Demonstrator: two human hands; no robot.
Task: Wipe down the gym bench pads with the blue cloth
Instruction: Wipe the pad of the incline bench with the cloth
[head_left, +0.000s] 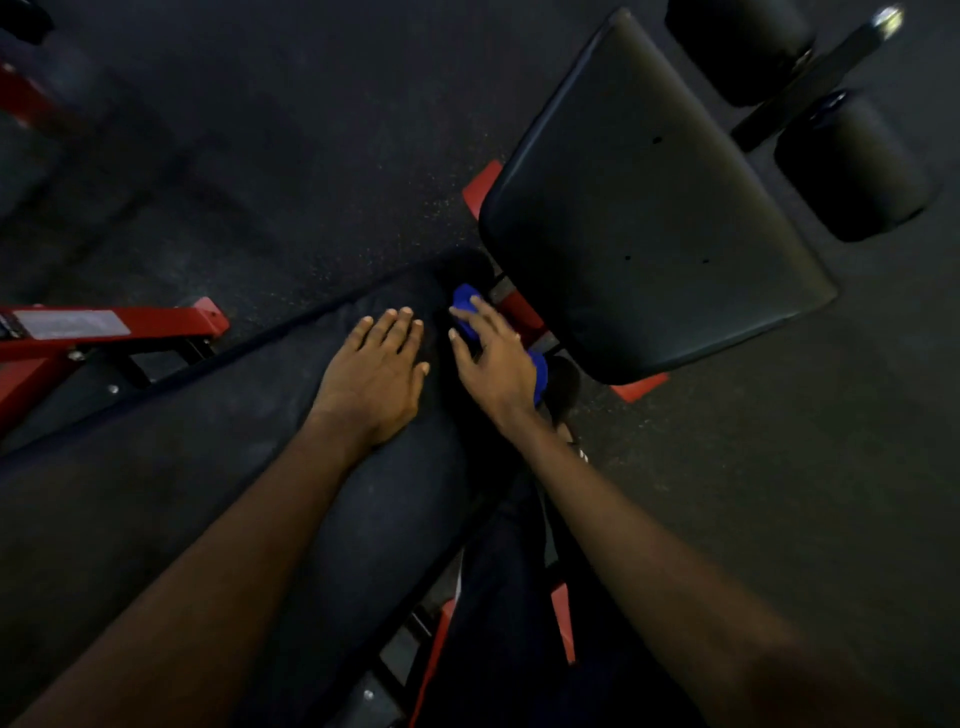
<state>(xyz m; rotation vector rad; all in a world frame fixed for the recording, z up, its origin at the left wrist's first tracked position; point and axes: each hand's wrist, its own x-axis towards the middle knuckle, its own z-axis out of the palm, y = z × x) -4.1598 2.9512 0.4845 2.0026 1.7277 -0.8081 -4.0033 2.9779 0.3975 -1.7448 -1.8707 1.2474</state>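
Left hand (371, 371): flat, fingers straight and close together, resting on the long pad (182, 467) near its far end.
Right hand (493, 364): fingers spread, pressing the blue cloth (465, 301) down.
Cloth: at the long pad's far edge, beside the gap before the seat pad (649, 208).
Progress: probably mid-task. No wet trace shows which pads are done, and the roller pads (852, 166) sit well apart from the cloth.

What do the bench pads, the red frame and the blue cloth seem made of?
Seat pad: probably black vinyl or faux leather, smooth with a dull sheen.
Long pad: similar, but matte and scuffed.
Red frame: painted metal, square-edged, with bolts.
Blue cloth: soft bunched fabric; weave unclear.
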